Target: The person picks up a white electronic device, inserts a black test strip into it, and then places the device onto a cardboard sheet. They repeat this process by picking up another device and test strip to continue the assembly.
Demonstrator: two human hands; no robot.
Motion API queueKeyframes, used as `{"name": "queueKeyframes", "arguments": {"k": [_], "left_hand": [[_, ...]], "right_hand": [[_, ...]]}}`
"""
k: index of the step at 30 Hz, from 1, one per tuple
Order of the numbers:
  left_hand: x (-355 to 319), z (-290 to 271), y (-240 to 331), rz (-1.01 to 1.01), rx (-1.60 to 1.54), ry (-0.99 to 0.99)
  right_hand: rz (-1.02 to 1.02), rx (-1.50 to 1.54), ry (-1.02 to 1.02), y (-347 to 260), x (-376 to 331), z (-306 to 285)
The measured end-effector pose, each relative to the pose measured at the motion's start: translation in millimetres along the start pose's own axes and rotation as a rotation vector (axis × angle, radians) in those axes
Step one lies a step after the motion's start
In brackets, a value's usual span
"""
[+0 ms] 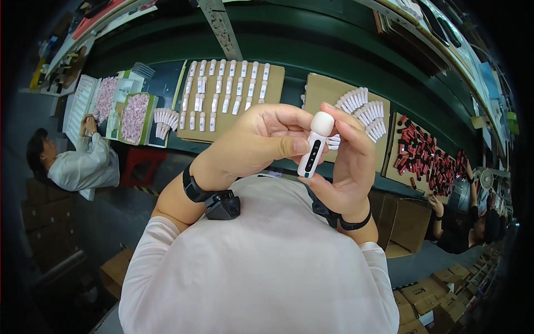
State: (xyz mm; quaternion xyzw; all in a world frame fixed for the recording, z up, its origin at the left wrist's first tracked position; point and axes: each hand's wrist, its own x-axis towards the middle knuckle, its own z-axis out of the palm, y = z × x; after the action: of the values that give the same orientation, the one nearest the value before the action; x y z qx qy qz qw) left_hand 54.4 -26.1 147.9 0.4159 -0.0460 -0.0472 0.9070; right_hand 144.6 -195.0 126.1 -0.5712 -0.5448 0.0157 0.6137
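A small white wand massager (pixel 316 146) with a round cream head and a black button panel is held up in front of my chest by both hands. The thumb and curled fingers of my left hand (pixel 250 136) close on its body from the left. My right hand (pixel 354 161) cups it from the other side, fingertips by the head and thumb at the lower end. Beyond my left hand, rows of similar white wands (pixel 227 89) lie on a cardboard sheet (pixel 275 78). Behind my right hand, more white wands (pixel 371 114) are fanned out on another cardboard sheet (pixel 322 83).
On the left, a green-edged tray (pixel 149 119) holds many small pink parts, near a seated person (pixel 83 158). Red and black pieces (pixel 423 153) pile up at the right, where another person (pixel 461 228) works. An open cardboard box (pixel 403 222) stands below the table's right side.
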Motion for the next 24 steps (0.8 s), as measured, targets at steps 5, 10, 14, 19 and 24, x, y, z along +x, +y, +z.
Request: {"name": "queueKeyframes", "arguments": {"k": [5, 10, 14, 19, 24], "left_hand": [[-1.0, 0.1, -0.4, -0.008, -0.011, 0.008], [-1.3, -0.6, -1.3, -0.011, -0.018, 0.0], [-0.8, -2.5, -3.2, -0.002, -0.022, -0.006], [-0.1, -3.5, -4.0, -0.011, -0.043, -0.003], [1.5, -3.3, -4.9, -0.018, -0.041, 0.005]], "right_hand": [[0.002, 0.009, 0.002, 0.9, -1.0, 0.3], [0.003, 0.015, 0.0, 0.6, -1.3, 0.5], [0.001, 0.012, 0.002, 2.7, -1.7, 1.2], [0.012, 0.023, 0.0, 4.1, -1.8, 0.7], [0.021, 0.046, 0.004, 5.2, -2.2, 0.0]]}}
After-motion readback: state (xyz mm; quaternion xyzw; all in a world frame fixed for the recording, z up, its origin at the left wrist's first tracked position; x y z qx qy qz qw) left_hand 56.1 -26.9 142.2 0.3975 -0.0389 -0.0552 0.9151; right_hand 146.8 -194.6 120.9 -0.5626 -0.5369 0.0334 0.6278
